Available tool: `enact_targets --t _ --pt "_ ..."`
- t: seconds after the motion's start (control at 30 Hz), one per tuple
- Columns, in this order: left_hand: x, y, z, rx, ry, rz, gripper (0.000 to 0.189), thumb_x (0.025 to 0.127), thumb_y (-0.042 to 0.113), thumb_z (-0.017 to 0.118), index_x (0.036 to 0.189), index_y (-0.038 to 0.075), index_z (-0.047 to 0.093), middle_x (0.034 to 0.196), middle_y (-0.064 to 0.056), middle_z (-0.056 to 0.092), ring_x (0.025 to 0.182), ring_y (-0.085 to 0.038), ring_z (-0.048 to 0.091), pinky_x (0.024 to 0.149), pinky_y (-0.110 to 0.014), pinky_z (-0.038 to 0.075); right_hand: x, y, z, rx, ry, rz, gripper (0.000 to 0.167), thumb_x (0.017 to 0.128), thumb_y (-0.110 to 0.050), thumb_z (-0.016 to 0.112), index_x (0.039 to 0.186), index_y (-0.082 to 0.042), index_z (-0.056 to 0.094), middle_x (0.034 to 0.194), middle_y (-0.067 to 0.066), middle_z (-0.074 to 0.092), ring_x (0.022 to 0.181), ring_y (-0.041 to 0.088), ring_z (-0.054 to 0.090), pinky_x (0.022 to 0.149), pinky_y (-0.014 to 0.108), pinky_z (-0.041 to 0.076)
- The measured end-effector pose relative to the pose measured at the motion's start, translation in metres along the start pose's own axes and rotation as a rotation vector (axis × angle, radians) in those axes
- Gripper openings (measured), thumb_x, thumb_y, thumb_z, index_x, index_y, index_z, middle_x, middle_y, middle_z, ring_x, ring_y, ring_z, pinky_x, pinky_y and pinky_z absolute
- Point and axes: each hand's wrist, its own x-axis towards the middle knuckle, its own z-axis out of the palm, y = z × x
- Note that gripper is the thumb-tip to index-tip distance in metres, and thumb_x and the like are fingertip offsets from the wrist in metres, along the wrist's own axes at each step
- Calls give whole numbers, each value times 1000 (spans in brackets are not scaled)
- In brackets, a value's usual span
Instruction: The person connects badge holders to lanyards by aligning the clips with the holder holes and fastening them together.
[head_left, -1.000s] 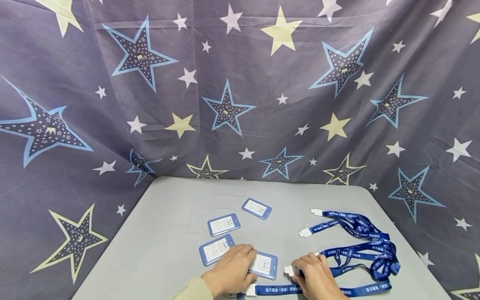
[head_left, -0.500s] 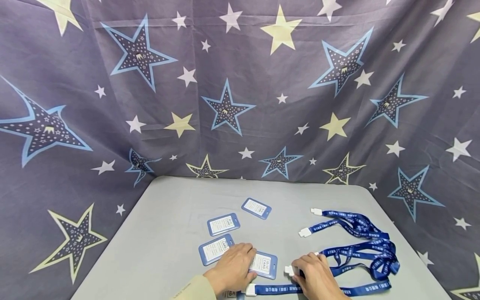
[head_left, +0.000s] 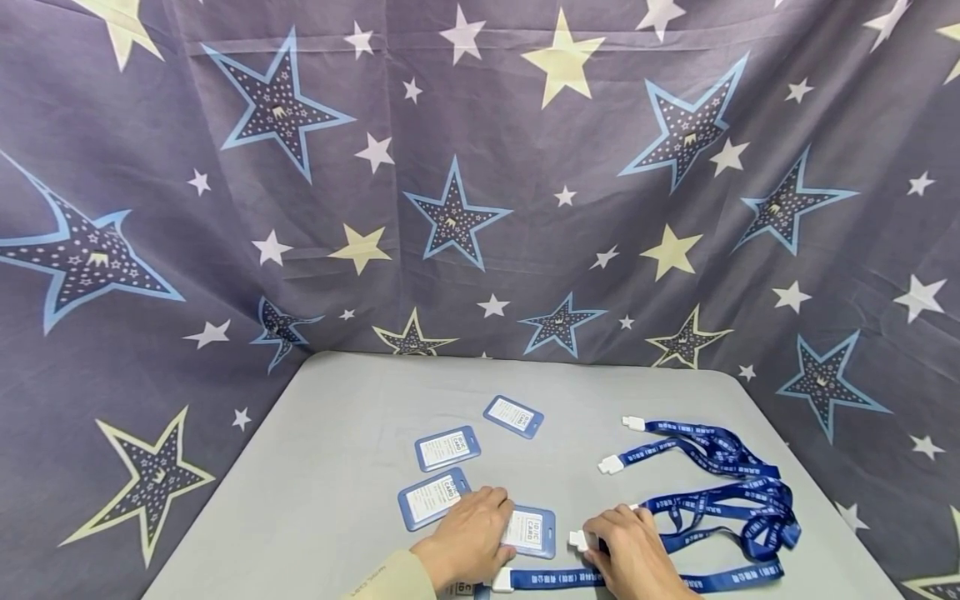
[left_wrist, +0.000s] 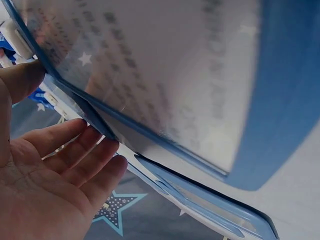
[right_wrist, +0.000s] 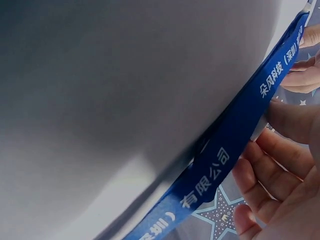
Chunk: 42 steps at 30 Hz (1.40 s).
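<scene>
My left hand (head_left: 468,533) lies over a blue ID card holder (head_left: 528,533), fingers along its far edge and thumb at its near edge, covering its left part. In the left wrist view, my left hand (left_wrist: 55,175) has its fingertips at a holder's edge, behind another large card holder (left_wrist: 165,85) in the foreground. My right hand (head_left: 633,550) pinches a blue lanyard behind its white clip (head_left: 577,542), which points at the held card holder across a small gap. Below both hands runs another lanyard strap (head_left: 555,579), its white end (head_left: 502,579) at a partly hidden card holder (head_left: 461,590).
More blue card holders lie flat beyond my left hand: one close by (head_left: 431,500), one behind it (head_left: 447,449) and one farther back (head_left: 513,417). At the right are loosely folded blue lanyards (head_left: 720,450) with white clips. A star-patterned curtain (head_left: 465,317) borders the grey table (head_left: 322,467).
The card holder under my left hand has shifted very slightly to the right. My right hand and the lanyards stay in place.
</scene>
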Motion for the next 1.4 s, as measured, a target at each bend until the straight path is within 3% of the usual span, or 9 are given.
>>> enact_targets --t 0.4,0.73,1.03,1.4 --pt "2 3 1 53 6 41 57 84 53 78 121 10 70 110 4 62 100 -11 55 95 -30 51 1 -1 1 0 -8 -11 18 80 -21 88 92 -20 75 90 -14 68 86 6 55 74 33 34" --pt "2 8 -5 54 -41 29 58 83 56 78 122 14 70 111 7 61 99 -10 55 97 -32 50 2 -1 3 -2 -3 -39 18 79 -21 88 92 -19 75 90 -13 68 86 7 56 74 34 35" --pt "2 9 -5 63 -27 48 56 83 56 79 118 13 71 102 8 59 91 -8 52 92 -29 50 4 -1 2 5 -63 -43 16 80 -24 88 92 -20 77 87 -16 67 84 6 55 74 35 37" --pt "2 9 -5 69 -43 51 57 83 59 77 119 14 71 104 9 58 91 -8 50 92 -28 49 7 -1 1 18 -112 -41 14 79 -24 89 84 -24 76 80 -20 63 79 4 52 73 35 36"
